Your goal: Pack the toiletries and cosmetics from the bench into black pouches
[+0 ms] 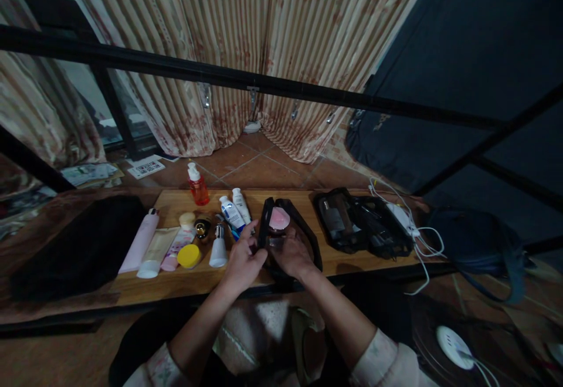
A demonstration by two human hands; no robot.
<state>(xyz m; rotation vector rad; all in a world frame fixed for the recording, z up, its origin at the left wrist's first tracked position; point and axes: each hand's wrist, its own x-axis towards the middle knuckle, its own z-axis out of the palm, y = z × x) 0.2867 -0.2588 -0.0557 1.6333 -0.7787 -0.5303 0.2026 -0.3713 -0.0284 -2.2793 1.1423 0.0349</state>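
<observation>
A black pouch [308, 237] lies open on the wooden board [176, 281], with a round pink item [279, 219] inside it. My left hand [241, 261] grips the pouch's left rim. My right hand [294, 255] rests inside the opening, fingers curled around a small dark item that I cannot make out. Left of the pouch lie two white tubes [236, 208], a small white bottle [218, 249] and a yellow-lidded jar [189, 255].
An orange pump bottle [197, 186], a pink bottle [139, 241] and a beige tube [155, 252] sit further left. A second open black case [365, 226] and a white charger with cables [407, 223] lie to the right. Dark fabric [74, 252] covers the left. Black bars cross overhead.
</observation>
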